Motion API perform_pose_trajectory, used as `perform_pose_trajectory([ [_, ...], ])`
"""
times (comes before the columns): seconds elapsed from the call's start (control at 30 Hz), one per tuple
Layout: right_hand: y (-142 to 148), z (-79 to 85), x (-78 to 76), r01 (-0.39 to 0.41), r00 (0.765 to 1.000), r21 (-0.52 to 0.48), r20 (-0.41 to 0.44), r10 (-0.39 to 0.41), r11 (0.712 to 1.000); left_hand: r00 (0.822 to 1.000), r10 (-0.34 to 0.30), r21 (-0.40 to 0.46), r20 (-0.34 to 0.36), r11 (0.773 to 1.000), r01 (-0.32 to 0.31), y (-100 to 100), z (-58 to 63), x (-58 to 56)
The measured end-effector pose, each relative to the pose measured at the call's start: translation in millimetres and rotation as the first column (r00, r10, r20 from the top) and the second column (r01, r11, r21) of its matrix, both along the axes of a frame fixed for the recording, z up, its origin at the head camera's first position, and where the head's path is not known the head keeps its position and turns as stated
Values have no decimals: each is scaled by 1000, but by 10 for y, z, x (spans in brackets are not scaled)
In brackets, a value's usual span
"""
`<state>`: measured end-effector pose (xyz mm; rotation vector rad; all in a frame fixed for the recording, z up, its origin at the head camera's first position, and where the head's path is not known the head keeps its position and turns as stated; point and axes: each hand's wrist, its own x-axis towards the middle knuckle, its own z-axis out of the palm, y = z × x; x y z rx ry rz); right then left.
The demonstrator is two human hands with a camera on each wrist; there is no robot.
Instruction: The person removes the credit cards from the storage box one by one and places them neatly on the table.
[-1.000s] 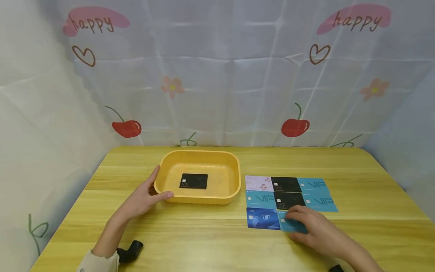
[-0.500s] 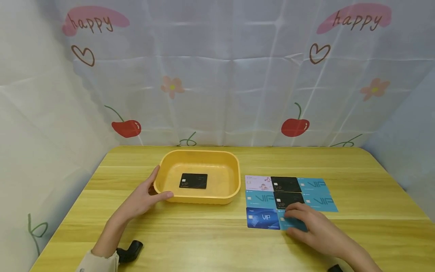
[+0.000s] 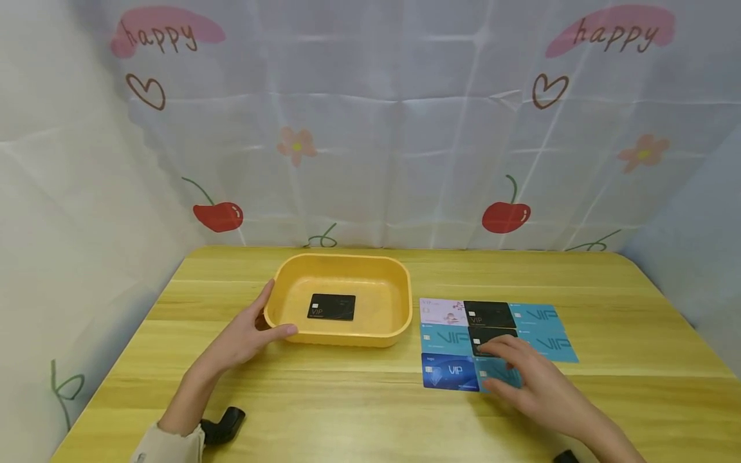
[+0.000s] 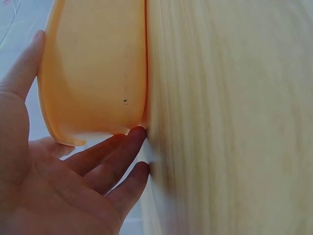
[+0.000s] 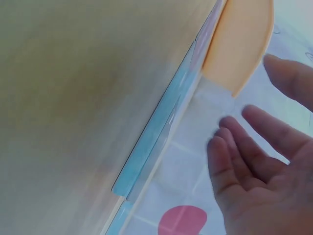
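Note:
A yellow basin (image 3: 399,302) stands on the table, a black VIP card (image 3: 332,307) lying flat inside. My left hand (image 3: 240,341) rests against its left end, thumb at the front rim and fingers spread along the side. To the basin's right, several VIP cards lie edge to edge in rows. My right hand (image 3: 535,382) hovers over the lower right of them, fingers loosely bent and parted, holding nothing. It partly covers a teal card (image 3: 489,370) and a black card (image 3: 480,334). Beside these lies a dark blue card (image 3: 449,372).
Behind the black card in the middle lie a pink card (image 3: 440,312), another black card (image 3: 489,314) and a teal card (image 3: 535,315). A black angular object (image 3: 226,426) sits by my left wrist. A printed white cloth (image 3: 370,161) hangs behind the wooden table (image 3: 359,405).
My right hand has risen slightly off the lower teal card and shifted a little away from me, over the middle black card. My left hand and the basin stay put.

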<state>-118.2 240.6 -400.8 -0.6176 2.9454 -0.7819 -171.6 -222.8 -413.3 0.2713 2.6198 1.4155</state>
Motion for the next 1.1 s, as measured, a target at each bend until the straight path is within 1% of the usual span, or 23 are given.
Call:
perform_pose_trajectory([
  [0.13, -49, 19, -2, 18, 999, -53, -34, -20, 998, 1000, 4, -7, 2, 1000, -4, 8, 5, 2],
  [0.23, -83, 17, -7, 13, 998, -86, -54, -18, 996, 1000, 1, -14, 0, 1000, -1, 8, 4, 6],
  [0.5, -272, 24, -41, -59, 995, -199, -97, 40, 978, 1000, 4, 2, 2, 1000, -4, 14, 10, 11],
  [0.67, -434, 37, -68, -116, 985, -257, -157, 77, 960, 1000, 9, -6, 1, 1000, -9, 9, 15, 11],
  [0.87, -634, 84, -78, -133, 980, -263, -180, 87, 956, 1000, 11, -14, 0, 1000, -11, 1, 0, 6],
  [1.0, -762, 110, -88, -174, 972, -292, -204, 117, 941, 1000, 10, -15, -2, 1000, -10, 0, -7, 2],
  [1.1, -852, 128, -100, -194, 964, -298, -235, 125, 935, 1000, 10, -15, -1, 1000, -10, 3, -2, 2],
])
